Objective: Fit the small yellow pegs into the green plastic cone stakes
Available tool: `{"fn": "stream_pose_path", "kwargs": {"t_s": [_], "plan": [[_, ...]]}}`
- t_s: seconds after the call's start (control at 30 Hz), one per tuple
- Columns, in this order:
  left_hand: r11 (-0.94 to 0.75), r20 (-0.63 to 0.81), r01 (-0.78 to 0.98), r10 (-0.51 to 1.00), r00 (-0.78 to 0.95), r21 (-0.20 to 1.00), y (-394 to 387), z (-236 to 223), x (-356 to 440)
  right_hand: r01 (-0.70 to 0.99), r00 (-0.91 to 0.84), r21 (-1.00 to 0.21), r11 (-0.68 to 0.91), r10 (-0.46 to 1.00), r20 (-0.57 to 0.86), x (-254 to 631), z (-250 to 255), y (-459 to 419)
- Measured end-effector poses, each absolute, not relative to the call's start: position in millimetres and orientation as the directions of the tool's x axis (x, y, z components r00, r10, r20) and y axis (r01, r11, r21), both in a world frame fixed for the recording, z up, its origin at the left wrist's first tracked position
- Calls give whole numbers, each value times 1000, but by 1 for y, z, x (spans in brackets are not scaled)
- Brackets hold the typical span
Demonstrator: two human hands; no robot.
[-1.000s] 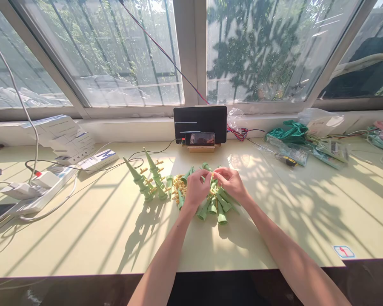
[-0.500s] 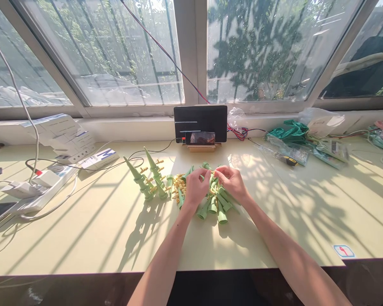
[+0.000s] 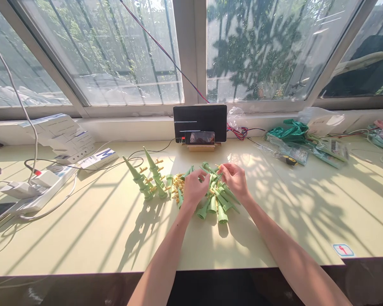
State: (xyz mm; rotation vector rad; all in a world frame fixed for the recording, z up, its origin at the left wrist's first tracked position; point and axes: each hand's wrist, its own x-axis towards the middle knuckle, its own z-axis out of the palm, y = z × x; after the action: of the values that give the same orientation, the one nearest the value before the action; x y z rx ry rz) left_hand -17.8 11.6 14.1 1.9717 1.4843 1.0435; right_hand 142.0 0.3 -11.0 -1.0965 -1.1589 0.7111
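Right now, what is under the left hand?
Around the left hand, yellow pegs show to the left and green cones on both sides. Whatever lies directly beneath is covered, and I cannot tell whether the hand touches it.

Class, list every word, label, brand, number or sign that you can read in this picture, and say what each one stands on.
"M", a large blue letter, on the small white box; its finer print is too blurred to read.
Larger white boxes: printed lines, too small to read.
Sticker near the table's front edge: a red mark in a blue frame, too unclear to name.
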Motion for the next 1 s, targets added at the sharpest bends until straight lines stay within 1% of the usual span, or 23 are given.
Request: {"fn": "stream_pose_path", "kwargs": {"t_s": [0.23, 0.43, 0.57, 0.67, 0.83, 0.9, 1.0], "plan": [[-253, 217, 685, 966, 140, 684, 8, 15, -16, 120, 296, -935, 333, 887, 354, 141, -9, -1], [-260, 194, 682, 965, 174, 684, 9, 10, -17, 153, 289, -934, 323, 889, 355, 141, -9, -1], [-294, 213, 656, 956, 203, 695, 11, 6, -17, 177, 290, -931, 319, 887, 359, 140, -8, -2], [-289, 206, 648, 957, 203, 705, 12, 6, -17, 175, 290, -931, 320, 887, 359, 140, -7, -2], [-291, 214, 581, 956, 198, 760, 12, 9, -18, 165, 297, -925, 342, 877, 377, 140, -6, -4], [-271, 217, 519, 962, 163, 811, 14, 9, -20, 166, 303, -926, 339, 876, 375, 140, -6, -4], [-199, 170, 390, 980, 106, 899, 16, 10, -21, 172, 309, -928, 332, 876, 371, 140, -7, -4]]}}
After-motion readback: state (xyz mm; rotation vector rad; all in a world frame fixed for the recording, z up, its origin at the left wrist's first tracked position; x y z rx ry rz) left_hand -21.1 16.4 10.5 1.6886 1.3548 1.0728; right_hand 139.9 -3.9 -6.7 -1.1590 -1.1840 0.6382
